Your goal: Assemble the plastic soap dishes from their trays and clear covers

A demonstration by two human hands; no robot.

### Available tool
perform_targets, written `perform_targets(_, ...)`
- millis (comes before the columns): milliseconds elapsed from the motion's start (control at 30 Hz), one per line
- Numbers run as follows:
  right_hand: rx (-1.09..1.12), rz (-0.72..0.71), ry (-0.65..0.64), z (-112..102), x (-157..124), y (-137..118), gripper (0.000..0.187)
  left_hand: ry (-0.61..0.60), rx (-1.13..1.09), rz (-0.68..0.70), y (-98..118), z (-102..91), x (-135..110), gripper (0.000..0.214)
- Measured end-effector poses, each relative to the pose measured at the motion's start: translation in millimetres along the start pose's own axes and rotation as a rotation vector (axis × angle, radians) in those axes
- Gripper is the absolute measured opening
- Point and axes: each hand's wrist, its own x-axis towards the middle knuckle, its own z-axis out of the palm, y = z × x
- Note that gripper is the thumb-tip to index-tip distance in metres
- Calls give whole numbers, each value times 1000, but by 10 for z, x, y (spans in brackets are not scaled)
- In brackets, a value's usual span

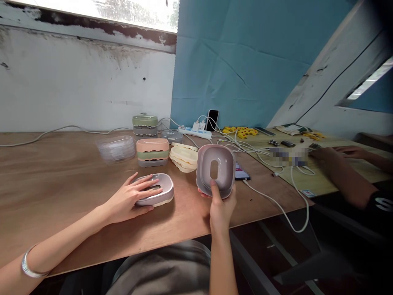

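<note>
My right hand (221, 200) holds up a mauve plastic cover (202, 164) with an oval slot in its middle. The thumb presses its inner face near the slot, and the fingers are behind it, mostly hidden. Flat on the table sits a similar mauve cover (167, 186), with a cream edge showing beneath it. My left hand (135, 196) rests over that piece with its fingers stretched and spread across the top, thumb along the near side. Behind stand a stack of peach, green and grey covers (152, 151) and a pile of cream pieces (184, 157).
Clear plastic pieces (116, 148) lie left of the stacks. A green-topped stack (145, 123) stands by the wall. Further right are a power strip (196, 132), an upright phone (212, 120), tangled white cables and yellow items (241, 132). Another person's arm (346, 176) reaches in at the right.
</note>
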Motion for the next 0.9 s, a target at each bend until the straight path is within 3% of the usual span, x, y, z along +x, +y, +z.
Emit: perform_targets(900,-36,0,-10,3,2,-5,43,6,-42,-18,108,61,-38,52)
